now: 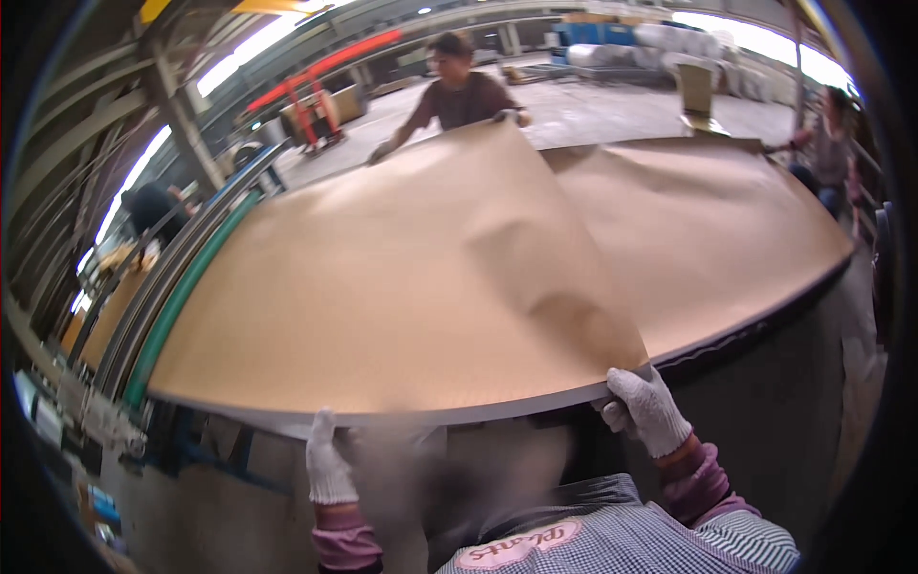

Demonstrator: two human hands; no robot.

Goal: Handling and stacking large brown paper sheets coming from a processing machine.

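Note:
A wide tan sheet (363, 287), which looks like kraft paper, stretches out in front of me with its pale near edge toward my body. My left hand (330, 461), in a white knit glove, pinches that edge left of the middle; its fingers are partly hidden beneath the sheet. Farther right, my right hand (652, 409), gloved alike, is closed on the sheet's near right corner. Creases run through the sheet above this hand. Under its right side lies a second tan sheet (708, 220) with a dark lower edge.
Across the sheet a person (464, 91) in gloves holds the far edge. Another person (830, 148) stands at the far right end. A machine with a green roller (191, 297) borders the left side. A red lift frame (314, 113) and wrapped bundles (669, 43) stand behind.

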